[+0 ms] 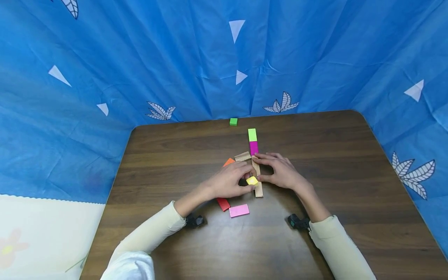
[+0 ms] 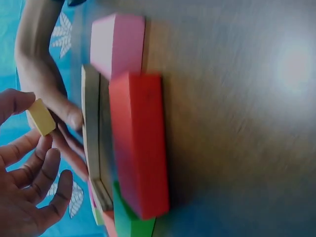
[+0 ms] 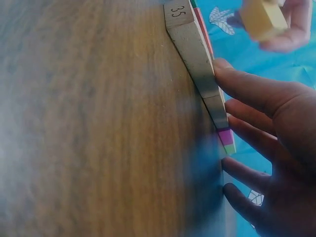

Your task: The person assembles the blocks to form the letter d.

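Observation:
My left hand [image 1: 231, 181] pinches a small yellow block [image 1: 252, 180] between thumb and fingertips, raised off the table. In the left wrist view the other fingers of that hand spread loosely. The right hand [image 1: 281, 171] touches a row of plain wooden blocks [image 1: 259, 190] with thumb and fingertips, its fingers fairly straight. A magenta block [image 1: 253, 148] and a lime block [image 1: 252, 135] continue this row at its far end. The right wrist view shows the number 35 on the end of the near wooden block [image 3: 178, 14].
Left of the row lie another wooden block [image 1: 242, 156], an orange block [image 1: 229, 161], a red block [image 1: 223, 204], a pink block [image 1: 239, 210] and a green block [image 2: 133, 224]. Another green block [image 1: 233, 121] sits at the table's far edge, before a blue curtain [image 1: 196, 58].

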Motion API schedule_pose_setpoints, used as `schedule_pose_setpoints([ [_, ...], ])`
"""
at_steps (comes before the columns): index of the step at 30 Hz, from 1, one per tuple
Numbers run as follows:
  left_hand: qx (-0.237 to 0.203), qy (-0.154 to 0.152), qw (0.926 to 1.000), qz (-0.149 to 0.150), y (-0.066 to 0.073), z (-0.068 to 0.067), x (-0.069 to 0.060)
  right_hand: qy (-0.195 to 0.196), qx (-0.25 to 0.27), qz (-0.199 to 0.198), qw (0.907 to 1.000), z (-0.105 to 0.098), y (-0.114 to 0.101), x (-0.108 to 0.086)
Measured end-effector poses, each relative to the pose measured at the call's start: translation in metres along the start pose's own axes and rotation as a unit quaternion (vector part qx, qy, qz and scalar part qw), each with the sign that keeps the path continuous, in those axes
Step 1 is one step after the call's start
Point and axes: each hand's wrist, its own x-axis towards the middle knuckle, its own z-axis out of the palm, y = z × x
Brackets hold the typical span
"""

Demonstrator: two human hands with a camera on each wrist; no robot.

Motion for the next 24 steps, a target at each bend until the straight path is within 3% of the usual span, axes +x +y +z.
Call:
schedule_pose_setpoints([
  [10, 0.048, -0.028, 0.9982, 0.022, 0.016, 0.024, -0.020, -0.002, -0.003, -0.006, 1.0000, 0.000, 0.001, 0.001],
  [17, 0.058, -0.026, 0.9974, 0.034, 0.022, 0.033, -0.021, 0.000, -0.007, -0.008, 0.9999, -0.001, 0.002, 0.002],
  [24, 0.069, -0.039, 0.9965, 0.026, 0.023, 0.037, -0.019, -0.002, -0.004, -0.008, 1.0000, -0.001, 0.002, 0.001],
])
